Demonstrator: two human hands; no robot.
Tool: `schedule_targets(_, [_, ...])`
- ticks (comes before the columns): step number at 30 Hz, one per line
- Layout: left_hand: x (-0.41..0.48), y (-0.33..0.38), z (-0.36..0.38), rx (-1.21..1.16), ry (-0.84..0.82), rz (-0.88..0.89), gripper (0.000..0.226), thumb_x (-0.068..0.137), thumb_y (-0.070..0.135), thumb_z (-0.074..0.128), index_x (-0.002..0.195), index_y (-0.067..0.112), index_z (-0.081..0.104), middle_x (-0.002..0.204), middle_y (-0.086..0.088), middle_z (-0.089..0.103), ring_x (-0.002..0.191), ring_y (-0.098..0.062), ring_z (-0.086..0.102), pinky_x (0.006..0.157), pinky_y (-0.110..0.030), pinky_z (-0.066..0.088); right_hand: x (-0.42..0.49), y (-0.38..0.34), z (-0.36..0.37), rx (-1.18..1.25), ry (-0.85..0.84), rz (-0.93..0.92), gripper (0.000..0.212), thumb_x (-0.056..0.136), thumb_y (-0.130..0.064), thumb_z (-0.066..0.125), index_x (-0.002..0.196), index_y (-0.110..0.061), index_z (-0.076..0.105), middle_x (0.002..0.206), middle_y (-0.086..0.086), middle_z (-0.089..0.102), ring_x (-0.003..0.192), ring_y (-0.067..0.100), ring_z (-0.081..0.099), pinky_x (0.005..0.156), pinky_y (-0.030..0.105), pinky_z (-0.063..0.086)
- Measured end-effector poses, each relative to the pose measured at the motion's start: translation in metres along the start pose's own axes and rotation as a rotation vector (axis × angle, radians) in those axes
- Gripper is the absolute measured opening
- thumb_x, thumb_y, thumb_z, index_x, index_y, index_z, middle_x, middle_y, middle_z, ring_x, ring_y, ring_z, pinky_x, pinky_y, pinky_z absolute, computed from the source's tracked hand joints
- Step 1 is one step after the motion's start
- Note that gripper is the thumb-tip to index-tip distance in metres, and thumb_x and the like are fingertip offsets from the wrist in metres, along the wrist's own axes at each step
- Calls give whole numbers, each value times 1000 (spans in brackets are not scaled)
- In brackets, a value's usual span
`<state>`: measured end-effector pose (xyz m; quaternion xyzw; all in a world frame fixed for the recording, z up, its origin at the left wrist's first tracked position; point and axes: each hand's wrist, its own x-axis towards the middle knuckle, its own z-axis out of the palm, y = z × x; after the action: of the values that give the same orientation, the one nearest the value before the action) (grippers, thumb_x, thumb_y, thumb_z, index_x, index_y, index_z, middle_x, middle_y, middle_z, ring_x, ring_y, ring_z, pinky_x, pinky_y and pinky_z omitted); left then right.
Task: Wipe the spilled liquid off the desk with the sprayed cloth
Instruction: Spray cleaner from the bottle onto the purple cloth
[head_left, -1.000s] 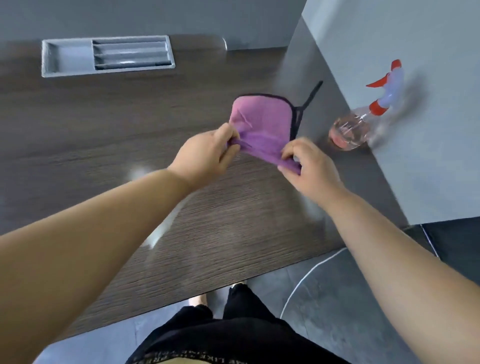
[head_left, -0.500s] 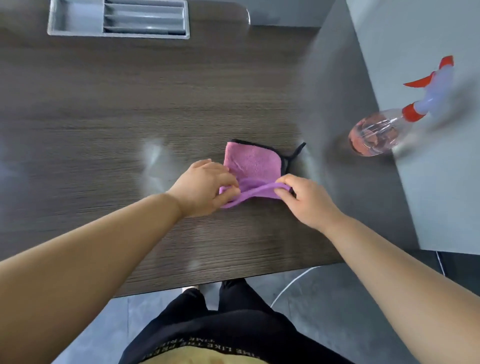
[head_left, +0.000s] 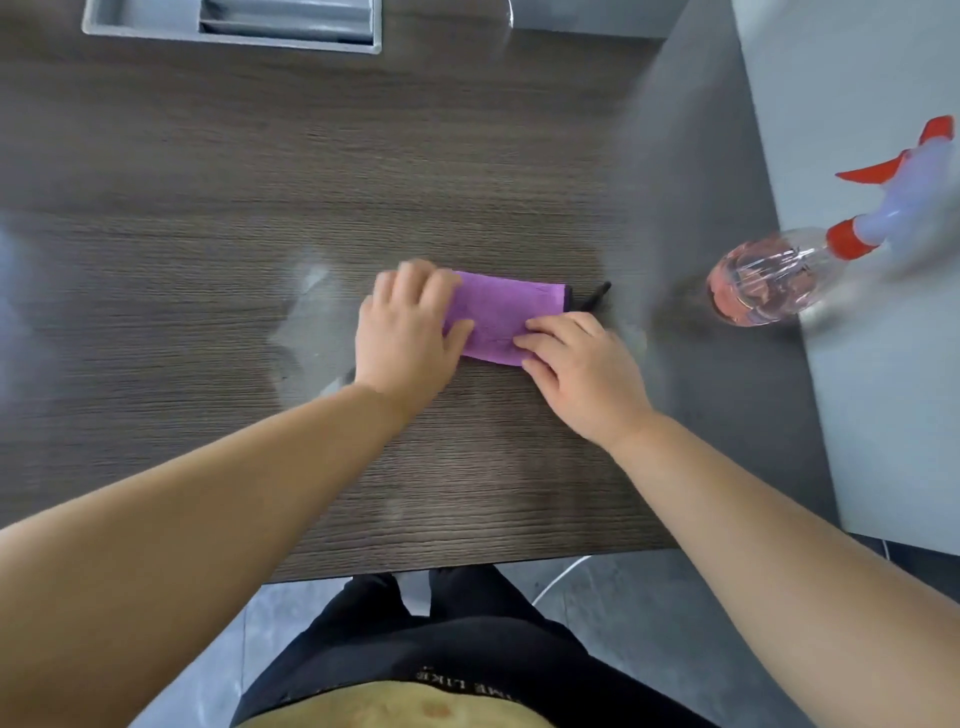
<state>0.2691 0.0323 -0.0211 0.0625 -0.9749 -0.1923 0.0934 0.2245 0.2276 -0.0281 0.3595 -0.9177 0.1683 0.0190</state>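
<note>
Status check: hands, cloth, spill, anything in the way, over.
Left hand and right hand flat on folded purple cloth, pressing it to desk. Wet patch left of cloth, unwiped. Spray bottle off right, path clear.

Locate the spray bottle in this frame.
In the head view the spray bottle stands at the desk's far right edge, against the grey partition, right of the purple cloth.
</note>
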Motion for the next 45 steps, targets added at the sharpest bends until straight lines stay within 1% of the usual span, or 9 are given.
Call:
schedule_targets(3, [-31, 7, 5, 216, -261, 216, 58, 86, 51, 34, 133, 20, 50, 140, -8, 48, 128, -31, 44, 101, -47, 38, -13, -2, 5, -11, -103, 19, 38, 88, -29, 46, 114, -12, 68, 119, 5, 65, 103, 28, 59, 77, 41, 55])
schedule_targets(7, [-28, 7, 11, 352, -544, 125, 70, 94, 59, 18, 150, 24, -7, 158, 0, -13, 145, -19, -11, 115, -49, -7, -18, -9, 4, -20, -87, 59, 37, 85, -27, 53, 116, -13, 67, 118, 5, 65, 98, 27, 60, 72, 37, 56])
schedule_targets(11, [6, 8, 7, 395, -526, 168, 59, 97, 51, 18, 150, 28, 5, 159, 5, -7, 146, -19, -9, 114, -51, -8, -10, -13, -9, 135, -70, 144, 32, 83, -21, 66, 115, -16, 69, 116, 0, 67, 96, 23, 63, 81, 26, 48])
schedule_targets(14, [34, 29, 5, 349, -544, 151, 50, 98, 34, 23, 146, 20, 21, 159, 4, 5, 146, -20, -7, 114, -52, -7, 3, -4, -26, 618, -95, 615, 35, 90, -22, 61, 125, -23, 58, 121, -11, 60, 95, 2, 61, 92, 23, 47])
schedule_targets(18, [39, 61, 9, 344, -562, 34, 60, 92, 47, 33, 140, 10, 31, 157, -6, 13, 141, -24, 12, 114, -47, 11, 5, 38, -36, 861, 419, 1239, 55, 84, -21, 68, 134, -16, 44, 134, -2, 46, 107, 8, 55, 99, 41, 47])
schedule_targets(22, [28, 65, 15, 349, -544, -49, 73, 88, 59, 39, 140, 9, 29, 158, -6, 6, 140, -25, 13, 111, -46, 16, 1, 69, -44, 858, 737, 1487, 49, 79, -33, 76, 116, -16, 49, 115, 1, 54, 92, 14, 53, 88, 30, 49])
schedule_targets(30, [37, 55, 22, 199, -553, -17, 80, 85, 57, 51, 143, 10, 24, 158, -2, 8, 146, -19, 2, 119, -41, 2, 7, 104, -54, 746, 807, 1322, 100, 65, -29, 85, 146, -25, 26, 142, 1, 42, 121, 16, 50, 91, 20, 43])
schedule_targets(39, [57, 42, 9, 148, -624, 129, 77, 85, 58, 52, 144, 17, 26, 158, 6, 6, 145, -11, -3, 119, -36, -2, 0, 91, -55, 527, 597, 1095, 86, 63, -54, 79, 131, -16, 44, 132, 5, 44, 119, 19, 47, 99, 39, 48])
schedule_targets(45, [38, 51, 6, 197, -441, 68, 65, 86, 56, 51, 139, 22, 37, 145, 1, 29, 134, -23, 23, 111, -35, 21, 25, 98, -92, 553, 490, 718, 75, 78, -30, 69, 143, -18, 33, 130, -4, 47, 112, 8, 51, 94, 22, 43])
